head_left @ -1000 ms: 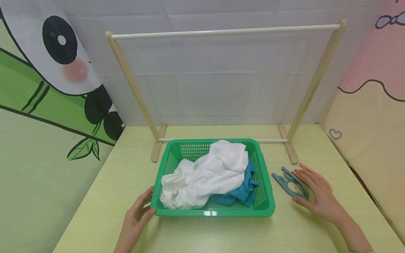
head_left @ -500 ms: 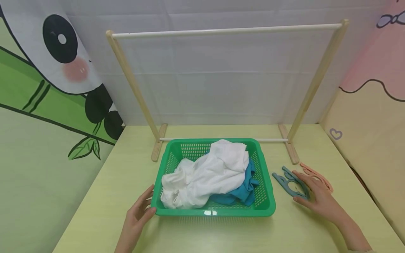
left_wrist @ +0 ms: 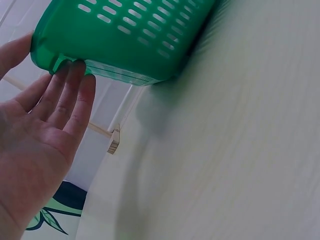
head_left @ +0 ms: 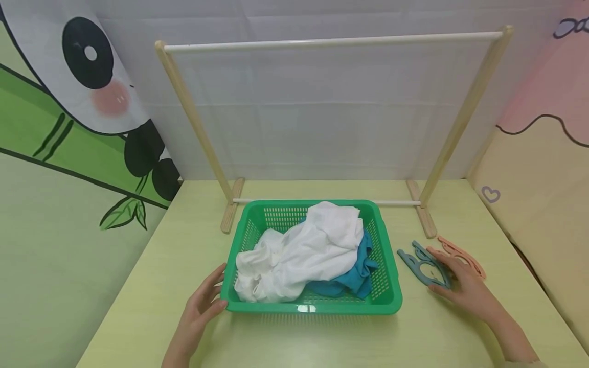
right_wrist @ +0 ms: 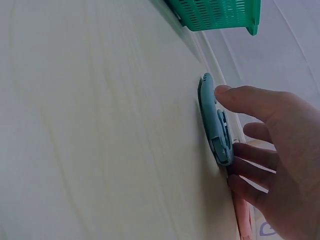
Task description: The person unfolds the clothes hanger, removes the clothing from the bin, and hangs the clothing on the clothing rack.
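Note:
A green plastic basket holds crumpled white cloth over blue cloth. My left hand touches the basket's near left corner, thumb at the front and fingers along the side; in the left wrist view its fingertips meet the rim from outside. On the right, my right hand spans a blue-grey folding hanger lying on the table, thumb at the near end and fingers at the far side. A pink folding hanger lies beyond it, partly hidden by the fingers.
Behind the basket stands a wooden rack with a white top rail and a low bar. Its feet rest on the pale yellow table. Printed cloth walls border the table on both sides.
My right hand's fingers have drawn in from the pink hanger towards the blue-grey one, exposing more of the pink one. My left hand stays at the basket, which has not moved.

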### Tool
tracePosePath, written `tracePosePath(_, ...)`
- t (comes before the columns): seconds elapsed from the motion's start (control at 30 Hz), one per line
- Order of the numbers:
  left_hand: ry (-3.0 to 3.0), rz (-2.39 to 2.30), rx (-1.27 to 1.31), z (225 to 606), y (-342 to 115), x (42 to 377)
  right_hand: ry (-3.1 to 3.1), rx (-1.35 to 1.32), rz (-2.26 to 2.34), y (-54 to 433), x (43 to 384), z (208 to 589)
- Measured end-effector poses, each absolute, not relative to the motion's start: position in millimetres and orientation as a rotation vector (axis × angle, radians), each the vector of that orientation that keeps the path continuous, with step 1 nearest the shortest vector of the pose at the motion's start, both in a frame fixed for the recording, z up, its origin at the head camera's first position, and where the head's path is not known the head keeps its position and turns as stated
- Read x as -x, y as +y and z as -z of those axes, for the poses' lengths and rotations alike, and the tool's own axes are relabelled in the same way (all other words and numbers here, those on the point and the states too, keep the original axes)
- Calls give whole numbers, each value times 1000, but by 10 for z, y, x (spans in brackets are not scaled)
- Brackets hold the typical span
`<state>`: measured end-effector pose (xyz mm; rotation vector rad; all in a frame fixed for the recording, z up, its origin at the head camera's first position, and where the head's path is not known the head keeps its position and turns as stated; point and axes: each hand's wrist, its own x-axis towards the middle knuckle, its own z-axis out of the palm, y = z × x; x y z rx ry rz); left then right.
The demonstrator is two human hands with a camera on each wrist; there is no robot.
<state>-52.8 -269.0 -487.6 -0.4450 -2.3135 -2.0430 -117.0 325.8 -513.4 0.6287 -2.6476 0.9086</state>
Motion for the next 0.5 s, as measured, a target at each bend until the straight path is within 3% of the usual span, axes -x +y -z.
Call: tracePosePath(0.5,-2322,2109,539,4863,-2766,598,-2658,-645,-961,3255,1246,5132)
